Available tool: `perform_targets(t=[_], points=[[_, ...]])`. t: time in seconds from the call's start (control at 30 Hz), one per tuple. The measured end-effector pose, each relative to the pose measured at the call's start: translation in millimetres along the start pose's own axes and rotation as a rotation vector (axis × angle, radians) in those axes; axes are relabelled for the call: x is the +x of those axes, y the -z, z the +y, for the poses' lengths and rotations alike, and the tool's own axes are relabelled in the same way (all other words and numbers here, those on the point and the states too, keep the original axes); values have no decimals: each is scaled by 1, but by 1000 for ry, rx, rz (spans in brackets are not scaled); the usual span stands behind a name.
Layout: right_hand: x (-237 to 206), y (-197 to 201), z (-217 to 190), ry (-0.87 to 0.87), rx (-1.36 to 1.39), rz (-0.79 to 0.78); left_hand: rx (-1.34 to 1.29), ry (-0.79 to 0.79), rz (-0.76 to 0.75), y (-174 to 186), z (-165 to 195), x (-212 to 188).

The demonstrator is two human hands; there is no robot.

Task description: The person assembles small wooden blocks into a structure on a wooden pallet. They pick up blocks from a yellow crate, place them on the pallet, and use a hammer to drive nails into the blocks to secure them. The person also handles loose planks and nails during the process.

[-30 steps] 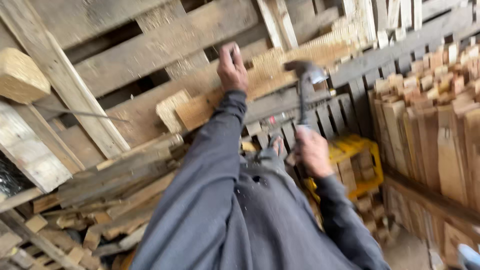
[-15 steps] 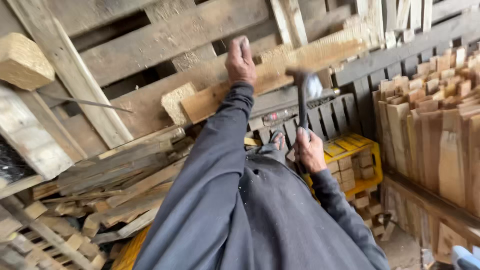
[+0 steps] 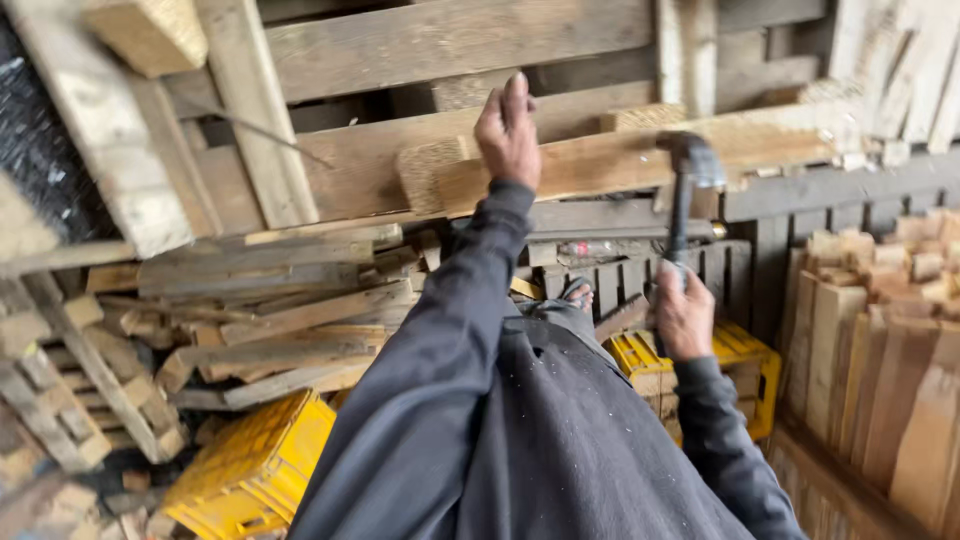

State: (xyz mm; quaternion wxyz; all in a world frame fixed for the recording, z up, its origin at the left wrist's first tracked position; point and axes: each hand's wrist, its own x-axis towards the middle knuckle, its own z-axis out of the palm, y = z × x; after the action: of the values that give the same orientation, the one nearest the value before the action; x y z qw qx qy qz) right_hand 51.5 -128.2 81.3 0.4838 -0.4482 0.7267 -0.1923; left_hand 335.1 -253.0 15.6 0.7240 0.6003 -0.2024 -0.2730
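Since the earlier frame the hammer [image 3: 685, 200] had swung nearer the plank [image 3: 620, 165]. The right hand [image 3: 685, 312] gripped its handle tight; the left hand [image 3: 508, 132] pressed the plank's left end.

left hand [image 3: 508, 130] raised, fingers curled, right hand [image 3: 684, 312] clenched in fist
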Motion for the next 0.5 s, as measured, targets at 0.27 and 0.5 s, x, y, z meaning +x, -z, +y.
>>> perform_targets(t=[0.27,0.5], points=[[83,18,-49,688,-503,60,818,-136,-402,233,51,30],[161,-18,-123,541,-1113,-106,1062,174,-958,241,20,60]])
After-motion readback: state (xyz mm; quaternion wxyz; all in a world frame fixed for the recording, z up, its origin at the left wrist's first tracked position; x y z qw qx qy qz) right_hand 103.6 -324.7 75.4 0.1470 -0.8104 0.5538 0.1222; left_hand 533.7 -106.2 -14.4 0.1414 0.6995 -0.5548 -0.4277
